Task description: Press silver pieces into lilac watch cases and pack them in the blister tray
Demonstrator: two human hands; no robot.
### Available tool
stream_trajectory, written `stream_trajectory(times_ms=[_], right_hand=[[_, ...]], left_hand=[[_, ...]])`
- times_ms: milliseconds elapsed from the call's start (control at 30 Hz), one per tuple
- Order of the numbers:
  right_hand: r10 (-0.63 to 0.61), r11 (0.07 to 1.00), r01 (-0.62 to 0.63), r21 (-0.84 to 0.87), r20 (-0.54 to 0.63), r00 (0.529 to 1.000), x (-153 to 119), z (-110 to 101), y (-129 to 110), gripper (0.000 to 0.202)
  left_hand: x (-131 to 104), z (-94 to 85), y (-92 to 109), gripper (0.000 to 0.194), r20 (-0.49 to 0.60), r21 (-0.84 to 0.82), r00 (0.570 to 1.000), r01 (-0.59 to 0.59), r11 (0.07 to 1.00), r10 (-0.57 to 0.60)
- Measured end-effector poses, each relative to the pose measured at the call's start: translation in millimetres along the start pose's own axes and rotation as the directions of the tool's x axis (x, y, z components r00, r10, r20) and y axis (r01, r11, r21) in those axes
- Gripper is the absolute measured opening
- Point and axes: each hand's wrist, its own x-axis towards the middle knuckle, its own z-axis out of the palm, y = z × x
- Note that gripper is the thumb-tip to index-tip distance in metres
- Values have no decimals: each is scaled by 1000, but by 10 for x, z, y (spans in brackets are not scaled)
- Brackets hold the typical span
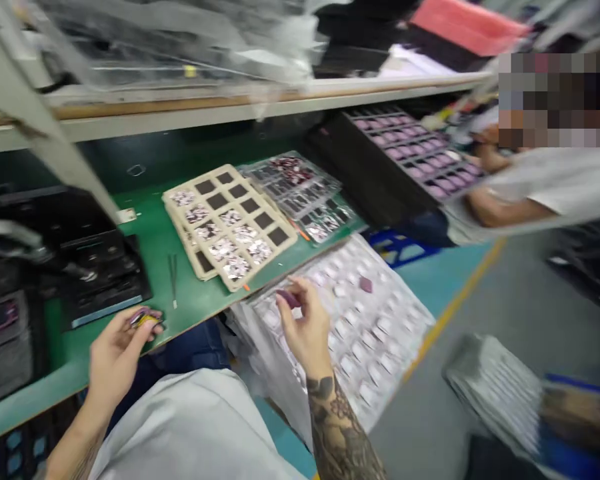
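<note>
My left hand [117,350] is closed around a small part with purple, dark and yellow areas [147,319], close to the bench's front edge. My right hand [310,327] pinches a small flat purple piece [289,299] between thumb and fingers, over the near corner of a white pocketed tray [400,303]. One similar purple piece [365,285] lies in that tray. Tweezers [173,280] rest on the green bench to the right of my left hand. Blur hides finer details of both held parts.
Beige trays [200,257] and clear trays [330,180] with small shiny parts lie on the green bench [155,233]. A black fixture [105,267] stands left. A shelf edge [180,113] crosses above. At right, a person [520,187] sits near a tray of pink pieces [415,150].
</note>
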Motion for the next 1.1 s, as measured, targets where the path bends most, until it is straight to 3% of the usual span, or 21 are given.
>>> stream_trajectory(times_ms=[100, 200, 300, 400, 467, 500, 600, 667, 767, 867, 933, 1000, 1100], right_hand=[[-187, 949, 124, 291, 201, 962, -98, 562, -623, 20], [-313, 855, 108, 508, 338, 888, -207, 1065, -1148, 27], [-358, 785, 52, 617, 385, 851, -286, 1443, -1497, 28], [-510, 746, 128, 654, 437, 741, -310, 1670, -1666, 38], [-596, 719, 201, 665, 442, 671, -290, 1750, -1707, 47], [-607, 714, 220, 665, 431, 667, -271, 1774, -1717, 49], [-580, 731, 257, 632, 376, 723, -204, 1811, -1734, 49], [-596, 736, 317, 598, 349, 723, -185, 1831, -1736, 52], [-690, 688, 433, 582, 339, 640, -230, 1874, -1715, 65], [-730, 657, 447, 606, 365, 578, -332, 1910, -1676, 68], [-717, 667, 421, 615, 375, 588, -397, 1919, -1663, 62], [-680, 692, 380, 614, 377, 628, -437, 1918, -1674, 53], [-613, 726, 293, 623, 392, 686, -416, 1924, -1717, 45]], left_hand=[[35, 53, 50, 54, 17, -108, 1000, 24, 994, -22], [45, 7, 77, 58, -25, -131, 1000, 14, 991, -17], [43, -123, 80, 46, -150, -137, 988, -45, 990, 24], [51, -277, 69, 43, -266, -197, 962, -116, 974, 61], [56, -356, 60, 45, -278, -225, 959, -123, 966, 58], [59, -382, 57, 45, -269, -243, 962, -114, 963, 46], [79, -417, 59, 47, -219, -321, 976, -59, 945, -14], [109, -423, 74, 45, -189, -347, 982, -38, 937, -30], [163, -443, 114, 41, -195, -275, 981, -77, 958, 23], [188, -473, 144, 42, -261, -139, 961, -130, 982, 90], [183, -490, 141, 46, -283, -67, 952, -144, 987, 120], [177, -500, 117, 50, -272, -29, 952, -152, 988, 138], [188, -513, 80, 49, -252, -81, 961, -137, 987, 113]])
